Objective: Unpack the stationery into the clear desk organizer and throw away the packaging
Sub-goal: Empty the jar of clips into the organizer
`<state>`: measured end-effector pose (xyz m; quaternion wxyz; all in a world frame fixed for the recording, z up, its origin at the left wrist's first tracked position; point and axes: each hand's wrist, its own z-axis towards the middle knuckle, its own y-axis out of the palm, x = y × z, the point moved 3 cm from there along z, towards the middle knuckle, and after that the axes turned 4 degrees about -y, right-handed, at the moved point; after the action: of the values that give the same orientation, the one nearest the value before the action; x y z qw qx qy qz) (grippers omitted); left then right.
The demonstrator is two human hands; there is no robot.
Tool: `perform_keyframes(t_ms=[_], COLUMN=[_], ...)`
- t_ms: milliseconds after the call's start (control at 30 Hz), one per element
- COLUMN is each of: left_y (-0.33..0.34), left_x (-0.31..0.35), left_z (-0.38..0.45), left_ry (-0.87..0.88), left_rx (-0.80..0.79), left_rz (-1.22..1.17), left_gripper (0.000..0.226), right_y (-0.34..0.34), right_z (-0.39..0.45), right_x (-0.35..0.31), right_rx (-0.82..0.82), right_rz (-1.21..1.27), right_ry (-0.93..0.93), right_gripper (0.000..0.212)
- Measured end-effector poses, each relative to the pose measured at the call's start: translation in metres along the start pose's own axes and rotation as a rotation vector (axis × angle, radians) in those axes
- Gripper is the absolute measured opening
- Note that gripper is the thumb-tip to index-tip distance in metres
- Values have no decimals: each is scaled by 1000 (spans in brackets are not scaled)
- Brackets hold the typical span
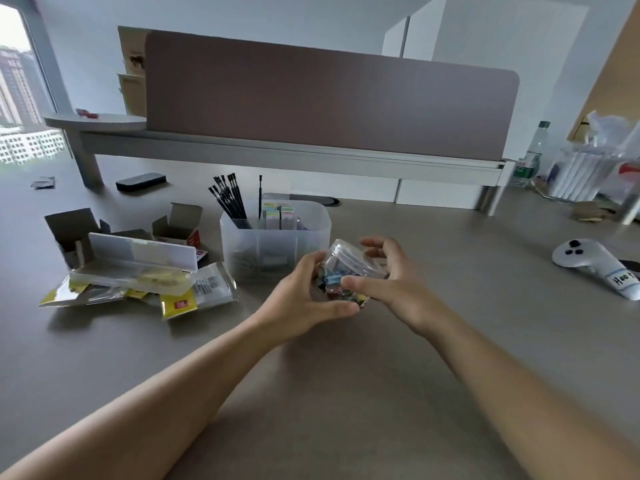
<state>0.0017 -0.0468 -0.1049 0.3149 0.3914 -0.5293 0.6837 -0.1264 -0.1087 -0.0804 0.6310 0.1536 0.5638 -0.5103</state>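
Note:
A small clear plastic jar (349,268) full of coloured clips is held above the desk between both hands. My left hand (304,299) cups its base, thumb along the underside. My right hand (388,271) curls round its lid end, thumb on the near side. Just behind stands the clear desk organizer (311,226) with black pens (230,199), pastel sticky notes (278,213) and paper clips in its front compartment. To the left lies empty packaging: plastic wrappers (194,292), an open clear case (138,261) and opened small cardboard boxes (180,226).
A white controller (588,265) lies at the right. A black eraser (140,181) lies at the back left under the raised shelf. The brown partition (329,95) closes the back. Bottle (530,157) and cluttered containers (581,171) stand far right.

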Motion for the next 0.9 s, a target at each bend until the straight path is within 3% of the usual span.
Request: perform_keyframes(t_ms=[200,433,900], left_y=[-24,-43,-41], left_x=[-12,-18,-12], left_z=[-18,-24,-22], left_ry=[-14,33,83], left_rx=[23,-22,-130], left_rz=[-5,-107,-184], left_gripper=[69,53,63], right_y=[31,51,44], right_z=[-3,1,-5], right_x=[-14,-21,-27], right_rx=[-117,-94,-133], right_rz=[16,9,80], right_ry=[75,-5,-111], right_gripper=[73,53,66])
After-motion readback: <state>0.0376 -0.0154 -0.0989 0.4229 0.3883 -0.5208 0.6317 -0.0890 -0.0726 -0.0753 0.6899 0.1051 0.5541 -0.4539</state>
